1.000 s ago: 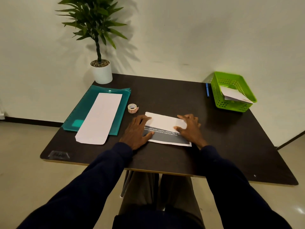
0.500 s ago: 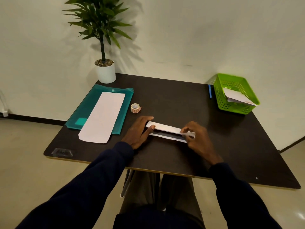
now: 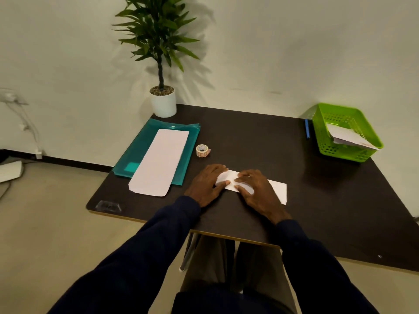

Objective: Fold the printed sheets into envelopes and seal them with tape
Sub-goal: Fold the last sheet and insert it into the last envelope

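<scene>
A white sheet folded into a narrow strip (image 3: 277, 189) lies flat on the dark table (image 3: 249, 137), in front of me. My left hand (image 3: 207, 184) presses on its left end, fingers over the paper's corner. My right hand (image 3: 256, 191) lies flat on the strip's middle, fingers pointing left and almost touching the left hand. The strip's right end sticks out past my right hand. A small roll of tape (image 3: 202, 150) stands just beyond my left hand. Another long white sheet (image 3: 161, 162) rests on a teal plastic folder (image 3: 136, 152) to the left.
A green plastic basket (image 3: 326, 141) at the back right corner holds folded paper (image 3: 349, 138). A blue pen (image 3: 307, 128) lies beside it. A potted plant (image 3: 162, 103) stands at the back left corner. The table's near edge runs just under my forearms.
The sheet's printed dark band has been folded under, leaving a narrow white strip. Both hands have moved together onto its left half and press it flat.
</scene>
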